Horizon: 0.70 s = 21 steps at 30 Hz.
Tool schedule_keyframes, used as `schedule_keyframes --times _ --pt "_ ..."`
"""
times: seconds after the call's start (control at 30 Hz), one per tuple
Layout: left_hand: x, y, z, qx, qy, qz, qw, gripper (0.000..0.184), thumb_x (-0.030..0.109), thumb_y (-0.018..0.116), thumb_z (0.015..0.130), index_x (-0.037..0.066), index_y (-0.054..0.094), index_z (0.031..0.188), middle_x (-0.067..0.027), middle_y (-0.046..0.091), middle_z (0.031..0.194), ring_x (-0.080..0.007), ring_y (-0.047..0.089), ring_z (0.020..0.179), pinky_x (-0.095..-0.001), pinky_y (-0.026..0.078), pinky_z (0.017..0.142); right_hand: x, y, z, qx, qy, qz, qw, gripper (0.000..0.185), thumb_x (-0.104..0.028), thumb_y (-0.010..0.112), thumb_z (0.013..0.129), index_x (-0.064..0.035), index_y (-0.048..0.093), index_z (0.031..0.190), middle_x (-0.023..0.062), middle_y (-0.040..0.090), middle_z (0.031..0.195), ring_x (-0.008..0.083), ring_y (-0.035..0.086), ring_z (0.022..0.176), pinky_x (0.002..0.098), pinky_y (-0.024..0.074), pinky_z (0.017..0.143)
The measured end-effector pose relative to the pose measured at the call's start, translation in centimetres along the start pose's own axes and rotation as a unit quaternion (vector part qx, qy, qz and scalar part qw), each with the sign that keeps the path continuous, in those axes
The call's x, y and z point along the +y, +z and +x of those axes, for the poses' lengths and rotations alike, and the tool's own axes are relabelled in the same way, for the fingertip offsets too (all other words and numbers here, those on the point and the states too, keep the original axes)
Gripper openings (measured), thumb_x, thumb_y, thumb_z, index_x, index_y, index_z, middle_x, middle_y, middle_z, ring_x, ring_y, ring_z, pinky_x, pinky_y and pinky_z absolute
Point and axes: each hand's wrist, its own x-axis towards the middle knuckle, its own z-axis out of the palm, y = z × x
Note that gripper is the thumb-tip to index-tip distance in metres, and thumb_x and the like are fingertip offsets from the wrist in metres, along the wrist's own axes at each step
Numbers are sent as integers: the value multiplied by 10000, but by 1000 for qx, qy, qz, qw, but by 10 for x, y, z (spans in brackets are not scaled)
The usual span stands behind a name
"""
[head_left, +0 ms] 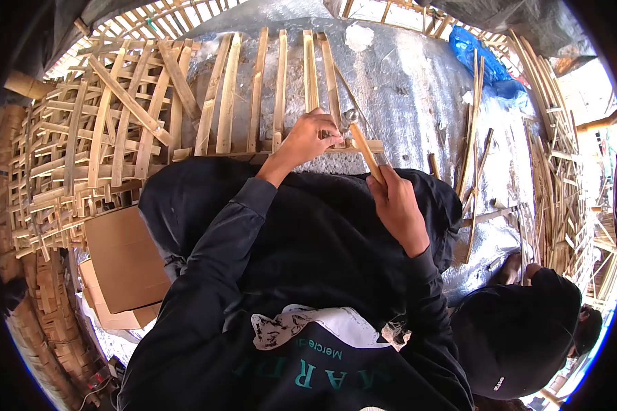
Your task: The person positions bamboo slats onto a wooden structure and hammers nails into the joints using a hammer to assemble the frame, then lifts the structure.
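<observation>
My right hand [396, 205] is wrapped round the wooden handle of a hammer [367, 152]. The hammer's metal head is up beside the fingertips of my left hand [313, 137]. That left hand is pinched closed over a crosswise bamboo strip [371, 146]; whatever is between its fingers is too small to make out. Several bamboo slats [281, 89] run away from me, their near ends along the crosswise strip. One slat [311, 72] ends right under my left hand. A rough grey block [332, 163] lies beneath the strip, close to my lap.
At the left is a stack of nailed bamboo lattices [82, 130], with a cardboard box [127, 260] below it. Thin bamboo sticks [474, 137] and a blue plastic bag [483, 58] lie to the right on silvery sheeting [418, 89]. Another person [521, 335] crouches at the lower right.
</observation>
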Motion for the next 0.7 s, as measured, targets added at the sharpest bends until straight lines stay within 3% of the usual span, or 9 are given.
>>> schedule_keyframes --times 0.2,0.4,0.47,0.7 --pt "-1 0 0 1 3 -12 1000 136 90 862 774 28 745 806 -60 714 810 -255 618 812 -375 514 748 -18 -18 10 -32 21 -10 999 163 -106 626 1016 33 549 1051 296 619 824 515 598 800 536 449 666" --pt "-2 -1 0 -2 2 -24 1000 140 112 855 791 29 743 805 -57 710 811 -251 615 834 -377 510 777 -2 1 0 -1 30 -4 1000 154 -102 606 1026 38 556 1067 302 627 820 520 605 820 549 451 675" --pt "-1 -1 -1 -10 0 1 1000 138 110 847 799 21 742 811 -63 711 817 -254 622 837 -378 511 773 4 4 -4 -42 26 -20 999 160 -102 598 1029 43 561 1086 307 628 835 522 605 830 554 452 683" --pt "1 -3 0 -16 -7 -19 1000 118 85 830 801 16 735 806 -69 710 817 -259 628 831 -381 515 766 -18 -13 5 -26 21 -23 999 169 -118 591 1037 45 551 1056 310 627 830 523 608 831 567 451 689"
